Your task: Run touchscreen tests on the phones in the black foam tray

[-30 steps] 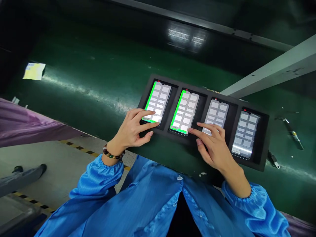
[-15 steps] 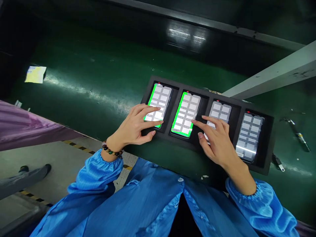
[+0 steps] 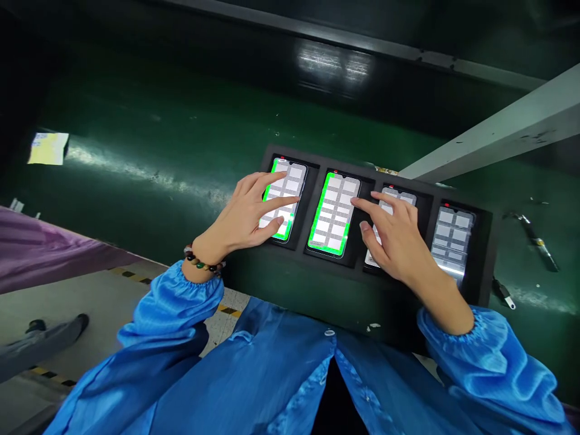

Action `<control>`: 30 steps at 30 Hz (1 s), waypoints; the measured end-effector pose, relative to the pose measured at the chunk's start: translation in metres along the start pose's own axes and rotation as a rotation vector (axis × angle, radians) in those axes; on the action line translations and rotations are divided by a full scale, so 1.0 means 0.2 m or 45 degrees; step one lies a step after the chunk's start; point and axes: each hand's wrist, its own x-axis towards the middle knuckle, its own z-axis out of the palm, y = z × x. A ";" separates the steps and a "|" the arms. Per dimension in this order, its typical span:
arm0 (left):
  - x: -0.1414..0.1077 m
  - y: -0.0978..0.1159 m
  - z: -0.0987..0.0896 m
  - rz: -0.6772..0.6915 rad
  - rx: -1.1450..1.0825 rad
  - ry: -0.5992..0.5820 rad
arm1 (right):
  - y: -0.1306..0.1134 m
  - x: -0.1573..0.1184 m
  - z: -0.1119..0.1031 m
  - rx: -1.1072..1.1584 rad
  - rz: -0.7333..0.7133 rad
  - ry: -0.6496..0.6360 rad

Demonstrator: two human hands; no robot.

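Note:
A black tray (image 3: 299,238) holds several smartphones in separate slots, their screens lit with grey and white blocks. My left hand (image 3: 247,211) is over the leftmost phone (image 3: 296,181), fingers spread, one fingertip at the screen's right edge. My right hand (image 3: 399,235) reaches across the third phone (image 3: 399,198), with its index fingertip at the right edge of the second phone (image 3: 333,208). Green bands line the left and bottom edges of the first two screens, and green runs partway up their right edges. The rightmost phone (image 3: 453,235) shows no green; my right wrist partly covers it.
The tray lies on a green table (image 3: 181,139). To its right are a pen-like tool (image 3: 539,241) and a cable plug (image 3: 505,295). A grey post (image 3: 489,127) rises behind. A yellow note (image 3: 48,148) lies far left. Someone's leg (image 3: 54,344) shows on the floor.
Both index fingertips have moved up along the right edges of the first two phones. Green now reaches higher on those edges. The view has shifted slightly.

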 end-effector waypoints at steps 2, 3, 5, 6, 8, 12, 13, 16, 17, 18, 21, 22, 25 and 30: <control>0.04 -0.02 0.00 -0.013 -0.001 -0.005 | 0.01 0.03 -0.01 0.006 0.012 0.002; 0.05 -0.03 0.01 -0.017 -0.002 -0.005 | 0.02 0.04 -0.01 0.009 0.018 0.000; 0.09 -0.05 0.01 -0.029 0.000 -0.001 | 0.02 0.06 -0.02 0.015 0.030 -0.006; 0.10 -0.05 0.01 -0.036 0.001 0.001 | 0.02 0.07 -0.02 0.021 0.036 -0.008; 0.13 -0.06 0.02 -0.053 0.000 0.000 | 0.03 0.09 -0.02 0.037 0.047 -0.009; 0.19 -0.08 0.02 -0.074 -0.007 0.019 | 0.04 0.13 -0.03 0.059 0.071 -0.010; 0.21 -0.08 0.03 -0.077 -0.005 0.026 | 0.05 0.13 -0.03 0.060 0.077 -0.011; 0.24 -0.08 0.03 -0.085 0.004 0.036 | 0.05 0.14 -0.03 0.052 0.083 -0.008; 0.25 -0.08 0.03 -0.087 0.008 0.044 | 0.05 0.15 -0.03 0.049 0.079 -0.008; 0.25 -0.08 0.03 -0.091 0.011 0.059 | 0.05 0.15 -0.03 0.047 0.072 -0.007; 0.23 -0.08 0.04 -0.137 0.033 0.159 | 0.04 0.19 -0.02 0.054 0.043 -0.006; 0.22 -0.08 0.04 -0.167 0.051 0.203 | 0.03 0.21 -0.01 0.057 0.032 -0.006; 0.17 -0.09 0.05 -0.253 0.129 0.324 | -0.01 0.29 0.03 0.066 -0.015 -0.013; 0.13 -0.10 0.06 -0.318 0.230 0.434 | -0.04 0.36 0.06 0.078 -0.069 -0.023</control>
